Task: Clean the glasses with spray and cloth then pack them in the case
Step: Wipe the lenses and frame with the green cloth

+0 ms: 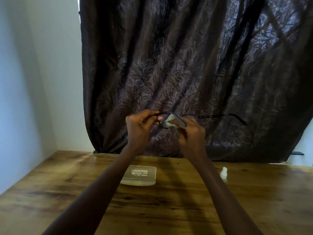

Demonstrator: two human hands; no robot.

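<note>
Dark-framed glasses [211,116] are held up in front of the curtain, one temple arm stretched out to the right. My left hand [138,128] grips the left end of the frame. My right hand [193,131] pinches a small pale cloth [170,118] against the left lens. A pale closed glasses case [140,175] lies on the wooden table [50,192] below my arms. A small white spray bottle [223,173] stands to the right of the case.
A dark patterned curtain [186,65] hangs behind the table. A white wall [33,82] runs along the left side. A dark bracket [298,153] shows at the far right edge of the table.
</note>
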